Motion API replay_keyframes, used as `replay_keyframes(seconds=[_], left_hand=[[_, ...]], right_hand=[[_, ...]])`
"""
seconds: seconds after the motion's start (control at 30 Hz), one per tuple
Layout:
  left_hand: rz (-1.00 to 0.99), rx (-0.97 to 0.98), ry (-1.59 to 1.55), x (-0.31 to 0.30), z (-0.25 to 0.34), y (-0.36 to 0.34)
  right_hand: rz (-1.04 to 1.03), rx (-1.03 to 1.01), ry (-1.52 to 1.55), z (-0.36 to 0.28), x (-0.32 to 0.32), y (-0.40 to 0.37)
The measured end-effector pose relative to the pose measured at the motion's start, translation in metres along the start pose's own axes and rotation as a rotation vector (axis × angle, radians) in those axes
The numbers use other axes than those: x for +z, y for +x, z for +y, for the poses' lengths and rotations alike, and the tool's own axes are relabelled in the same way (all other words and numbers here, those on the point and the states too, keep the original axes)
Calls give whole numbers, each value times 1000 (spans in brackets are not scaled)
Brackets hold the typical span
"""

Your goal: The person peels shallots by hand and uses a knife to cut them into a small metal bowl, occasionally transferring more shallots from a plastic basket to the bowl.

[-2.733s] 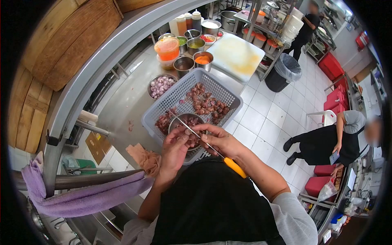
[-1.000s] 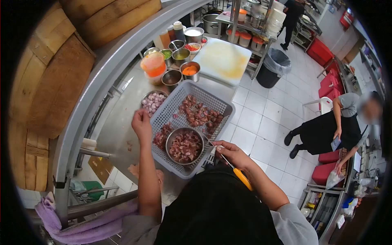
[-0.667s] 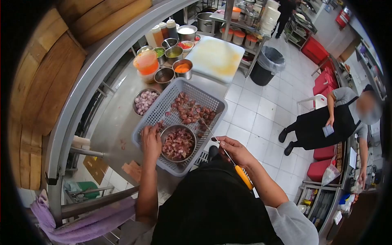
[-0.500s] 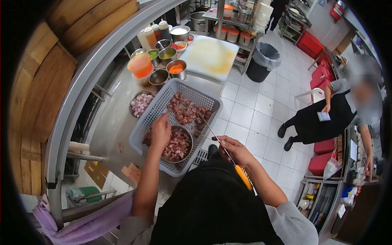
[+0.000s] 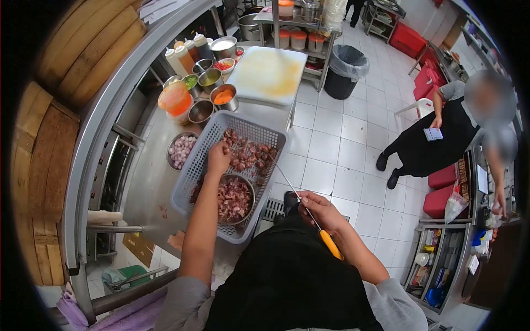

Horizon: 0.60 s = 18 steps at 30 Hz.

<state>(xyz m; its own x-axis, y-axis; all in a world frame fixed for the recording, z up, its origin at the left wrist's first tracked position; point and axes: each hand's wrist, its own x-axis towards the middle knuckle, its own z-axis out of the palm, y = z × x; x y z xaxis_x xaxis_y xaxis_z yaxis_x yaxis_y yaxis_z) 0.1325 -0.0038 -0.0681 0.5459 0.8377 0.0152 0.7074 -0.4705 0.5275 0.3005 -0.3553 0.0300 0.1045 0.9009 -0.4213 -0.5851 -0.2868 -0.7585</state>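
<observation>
My left hand (image 5: 219, 158) is at the pile of reddish-brown shallots (image 5: 248, 151) in the grey plastic basket (image 5: 190, 171). Its fingers are closed together, and what they pinch is hidden. In my right hand (image 5: 323, 212) is a knife (image 5: 331, 245) with an orange handle, gripped along its long thin blade, which looks edge-on. The blade's far end reaches over the basket's right rim. Within the basket, a metal bowl (image 5: 252, 190) holds reddish-purple skins or pieces (image 5: 234, 201). A bowl of peeled shallots (image 5: 181, 151) stands beside the basket, on its left.
Behind the basket are metal pots (image 5: 201, 112), an orange-stained tub (image 5: 175, 99), squeeze bottles (image 5: 182, 59) and a white cutting board (image 5: 268, 74). A black bin (image 5: 343, 74) stands on the tiled floor. Another person (image 5: 436, 140) in a black apron is at the right.
My left hand has moved from above the metal bowl to the shallot pile farther up the basket. My right hand still grips the knife. The view has shifted slightly.
</observation>
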Motion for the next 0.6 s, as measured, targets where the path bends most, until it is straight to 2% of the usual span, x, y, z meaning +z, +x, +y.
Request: replay_keyframes(seconds=[0.03,0.1,0.13,0.17,0.23,0.27,0.33,0.43,0.6], left_hand=[[3,0,2,-4,2,-3],[5,-189,-784,-19,7,-22],[-20,-170,-1002,-29,15,-36],[-8,-173,-1001,-37,25,-53],[-34,-95,-1535,-51,48,-92],[-24,-95,-1538,-56,59,-109],[-20,-109,-1759,-62,78,-141],[110,-117,-1822,-60,96,-175],[97,-106,-1820,-75,121,-202]], right_hand=[[-5,5,-11,-2,1,1],[-40,0,-36,-2,2,6],[-73,-5,-63,-2,4,9],[-85,-2,-68,-4,8,13],[-84,-30,-154,-8,25,21],[-91,-26,-160,-11,33,25],[-134,-131,-319,-16,51,32],[-214,-184,-329,-30,82,32],[-314,-250,-395,-42,114,26]])
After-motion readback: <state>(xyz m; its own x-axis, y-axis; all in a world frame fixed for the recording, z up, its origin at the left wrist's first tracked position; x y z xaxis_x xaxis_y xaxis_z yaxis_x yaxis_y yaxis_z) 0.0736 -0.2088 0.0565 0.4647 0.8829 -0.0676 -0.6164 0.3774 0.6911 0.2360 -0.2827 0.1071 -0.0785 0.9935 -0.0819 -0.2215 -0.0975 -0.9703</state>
